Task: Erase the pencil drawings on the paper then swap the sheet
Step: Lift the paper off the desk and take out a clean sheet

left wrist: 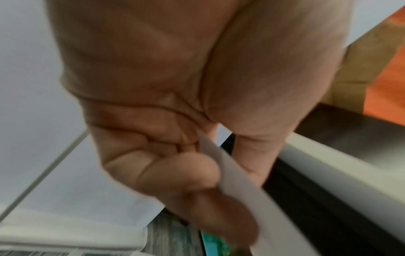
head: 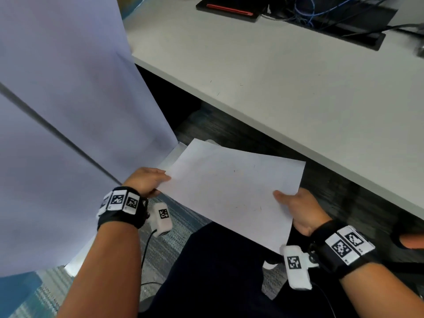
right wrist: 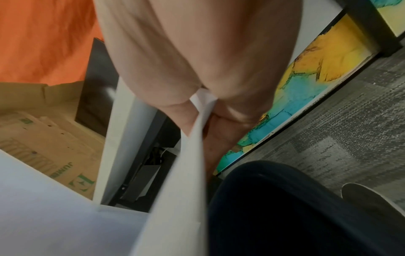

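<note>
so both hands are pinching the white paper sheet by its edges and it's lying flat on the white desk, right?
Not quite. Both the left hand and right hand do pinch the white paper sheet by its edges, but it is not lying on the white desk. The head view shows it held in the air below the desk edge, over the person's lap.

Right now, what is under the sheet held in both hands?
Below the sheet, the person's dark-trousered lap and grey carpet show past its edges. Fingers beneath it and whatever lies directly underneath are hidden.
</note>
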Motion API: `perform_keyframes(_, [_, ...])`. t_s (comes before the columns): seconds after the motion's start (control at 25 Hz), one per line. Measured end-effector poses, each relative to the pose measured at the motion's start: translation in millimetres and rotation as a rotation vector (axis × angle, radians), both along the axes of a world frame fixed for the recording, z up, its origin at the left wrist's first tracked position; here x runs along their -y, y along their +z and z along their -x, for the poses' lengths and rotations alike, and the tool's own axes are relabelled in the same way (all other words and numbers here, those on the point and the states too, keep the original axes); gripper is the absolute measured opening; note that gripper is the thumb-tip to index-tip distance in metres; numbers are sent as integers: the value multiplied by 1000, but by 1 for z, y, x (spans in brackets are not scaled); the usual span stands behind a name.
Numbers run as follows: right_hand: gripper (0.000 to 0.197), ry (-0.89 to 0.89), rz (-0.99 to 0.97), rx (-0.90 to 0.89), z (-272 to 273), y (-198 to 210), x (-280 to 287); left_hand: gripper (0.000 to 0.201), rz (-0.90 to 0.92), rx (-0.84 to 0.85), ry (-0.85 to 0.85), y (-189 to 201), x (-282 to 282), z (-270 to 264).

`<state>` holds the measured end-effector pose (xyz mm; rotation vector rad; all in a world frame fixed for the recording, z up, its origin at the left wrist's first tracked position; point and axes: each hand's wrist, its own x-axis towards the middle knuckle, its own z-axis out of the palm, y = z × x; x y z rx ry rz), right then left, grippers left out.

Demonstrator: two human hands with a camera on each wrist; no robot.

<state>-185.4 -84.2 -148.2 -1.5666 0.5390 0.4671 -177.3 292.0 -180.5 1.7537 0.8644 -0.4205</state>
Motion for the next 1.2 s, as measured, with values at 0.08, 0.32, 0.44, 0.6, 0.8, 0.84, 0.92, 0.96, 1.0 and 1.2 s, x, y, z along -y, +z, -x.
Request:
perform_keyframes(0.08, [26, 18, 46, -18, -20, -8, -7, 14, -9, 10, 79, -23, 11, -13])
perform_keyframes(0.32, [11, 63, 206, -98, -82, -32, -16, 13, 42, 47, 225, -103, 35, -66])
perform_keyframes(0.44, [13, 113, 303, -137, -106, -42, -19, 19, 60, 30, 249, -137, 41, -83])
perform_keyframes(0.6, [18, 130, 353, -153, -128, -62, -28, 32, 148, -14, 305, -176, 45, -89])
perform_keyframes(0.8, [10, 120, 339, -164, -150, -76, -42, 54, 159, -67, 221, -190, 48, -89])
perform_keyframes(0.84, [10, 121, 344, -168, -152, -75, -47, 59, 29, -88, 77, -186, 52, -88])
perform_keyframes(0.92, [26, 143, 334, -184, -156, -74, -57, 68, -166, -23, -178, -167, 69, -86])
perform_keyframes(0.96, [37, 147, 325, -185, -159, -75, -63, 69, -157, 70, -275, -151, 82, -87])
perform_keyframes(1.0, [42, 153, 317, -177, -160, -73, -67, 69, -115, 182, -376, -135, 95, -90])
perform_keyframes(1.2, [22, 112, 216, -192, -167, -66, -88, 61, -8, 360, -838, -83, 150, -109])
